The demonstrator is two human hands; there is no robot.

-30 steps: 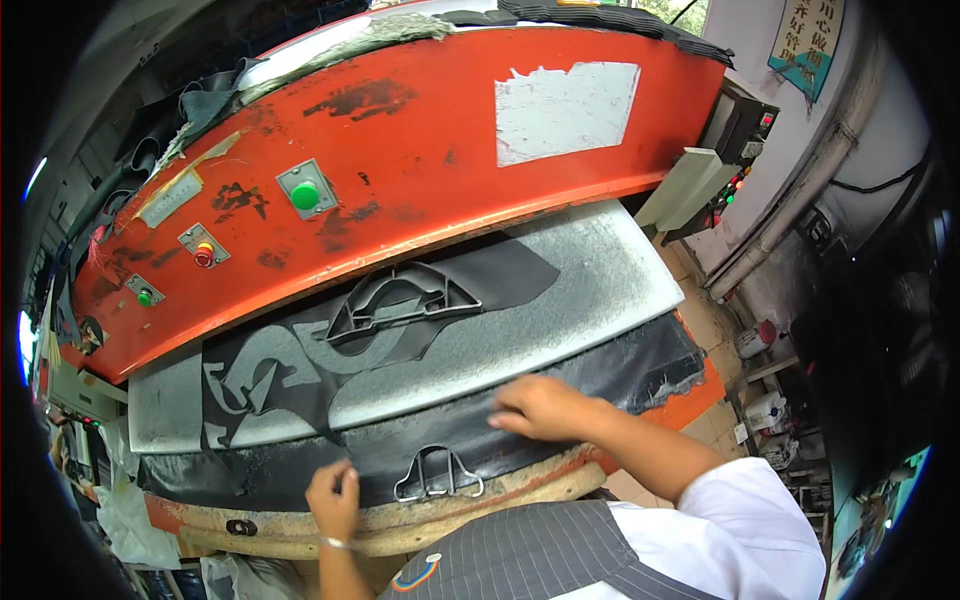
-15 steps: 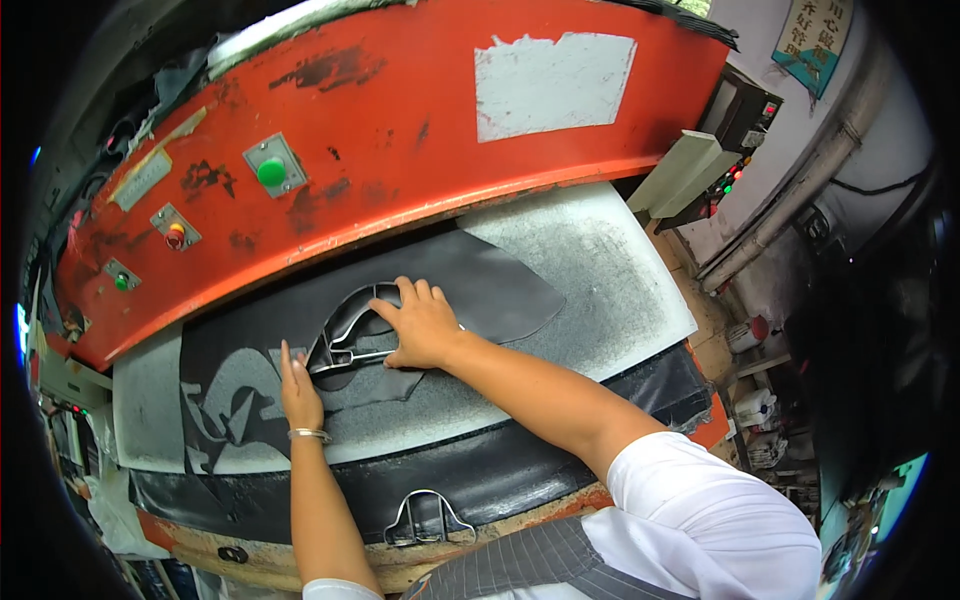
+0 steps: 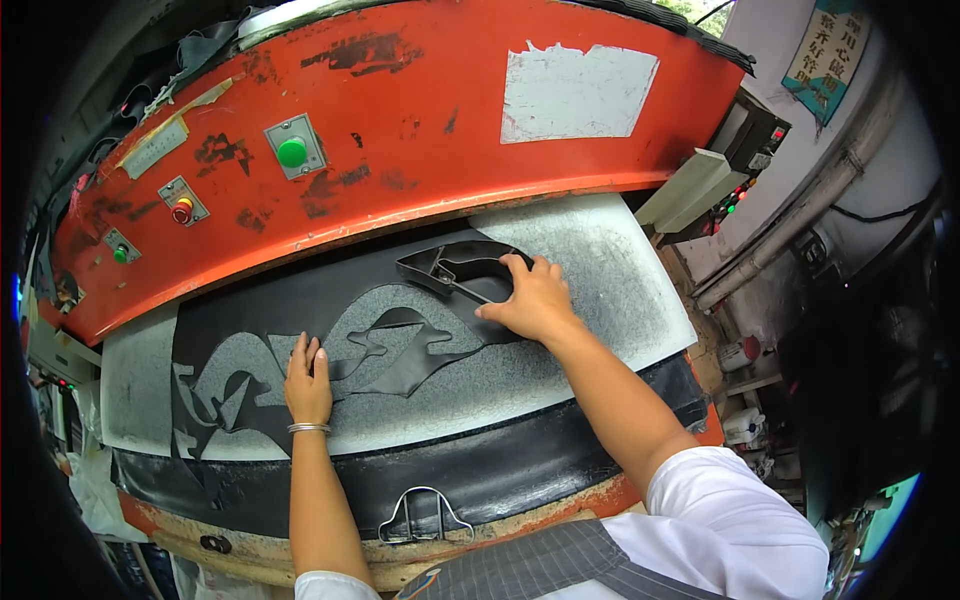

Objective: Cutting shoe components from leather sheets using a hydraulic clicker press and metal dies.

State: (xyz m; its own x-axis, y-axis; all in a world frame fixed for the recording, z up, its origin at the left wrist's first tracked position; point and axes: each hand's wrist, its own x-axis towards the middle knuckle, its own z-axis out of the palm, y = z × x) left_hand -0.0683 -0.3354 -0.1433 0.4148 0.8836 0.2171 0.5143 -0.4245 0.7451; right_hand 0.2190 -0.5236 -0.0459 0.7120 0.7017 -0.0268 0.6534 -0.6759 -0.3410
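Observation:
A curved metal cutting die (image 3: 437, 268), dark-walled with a crossbar, is gripped by my right hand (image 3: 537, 300) between thumb and fingers. The die is over the far right part of a black leather-like sheet (image 3: 270, 290); whether it touches the sheet is hard to tell. My left hand (image 3: 308, 385) rests near the sheet's cut edge, fingers stretched out. Curved cut-outs in the sheet bare the pale speckled cutting board (image 3: 600, 260). A loose-looking dark strip (image 3: 405, 368) lies between the hands, among the cut-outs.
Beyond the board rises the orange press beam (image 3: 430, 120), with a green button (image 3: 292, 152) and a red knob (image 3: 182, 210). A second metal die (image 3: 425, 518) stands by the near edge. A control box (image 3: 745, 135) is at the right.
My right hand has moved the die away to the right and farther off, uncovering a curved cut-out where it was. My left hand remains near the sheet's cut edge.

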